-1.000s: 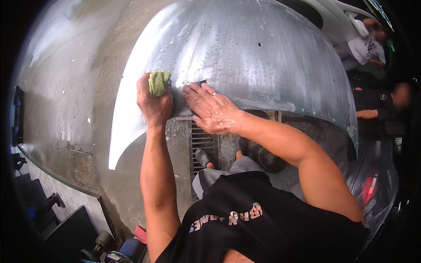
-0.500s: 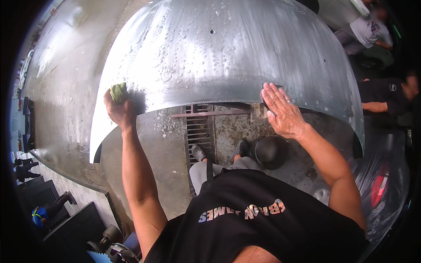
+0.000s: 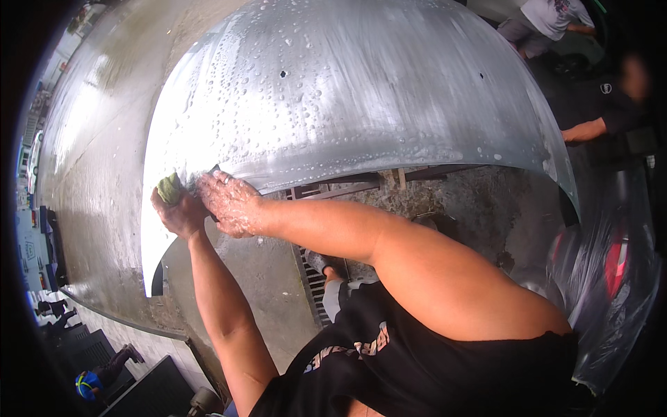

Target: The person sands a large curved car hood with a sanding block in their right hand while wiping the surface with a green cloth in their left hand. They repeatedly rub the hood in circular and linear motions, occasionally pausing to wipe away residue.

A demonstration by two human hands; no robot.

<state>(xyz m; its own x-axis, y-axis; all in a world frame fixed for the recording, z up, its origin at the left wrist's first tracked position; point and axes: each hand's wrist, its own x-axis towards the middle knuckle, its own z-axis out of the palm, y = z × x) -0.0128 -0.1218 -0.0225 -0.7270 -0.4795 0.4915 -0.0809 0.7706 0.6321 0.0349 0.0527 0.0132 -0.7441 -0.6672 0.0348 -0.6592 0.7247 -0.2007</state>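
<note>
A large bare-metal car hood, wet and dotted with suds and droplets, curves in front of me. At its near left corner my left hand is closed around a crumpled yellow-green cloth. Right beside it my right hand, wet and foamy, presses down with fingers nearly straight. A dark flat pad shows at the edges of that hand; most of it is covered, so its exact kind is unclear. My right forearm reaches across my body to the left.
Below the hood's near edge are a floor grate and supporting bars. A person in dark clothing stands at the right, another in a white shirt farther back. Clear plastic sheeting hangs at the right. Wet concrete floor lies left.
My right hand has swept left along the hood's near edge with the dark pad, coming beside my left hand. The left hand keeps the cloth at the corner. My view has shifted.
</note>
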